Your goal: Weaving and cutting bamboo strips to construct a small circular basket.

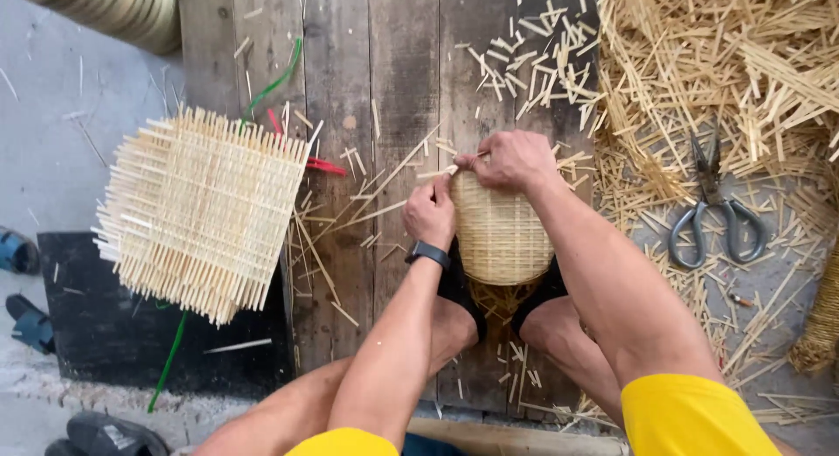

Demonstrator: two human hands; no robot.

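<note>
- I see my left hand (430,213) curled against the left side of a small woven basket (501,233), fingers closed on its rim; a dark watch (427,254) sits on that wrist.
- My right hand (514,159) is at the far edge of the basket, thumb and fingers pinched shut on a thin pale strip (441,171) that pokes out to the left of the rim.
- The basket stands in the middle of the scene, just beyond my knees and held between them, on dark wooden planks (393,62).
- Well to the left of my hands lies a flat square woven mat (203,213) with loose stick ends bristling out all round its edge; it rests partly on the planks and partly on a black board (96,334).
- A green cord (271,84) runs out from the far side of the mat, and something red (323,166) shows just beside its right edge.
- To the right, well apart from the basket, a pair of grey scissors (718,215) lies on the ground, blades pointing away from me.
- A thick heap of straw-coloured offcuts (717,62) fills the far right, and shorter bits (533,54) are scattered over the planks beyond my hands.
- At the near left edge I can make out dark sandals (105,434).
</note>
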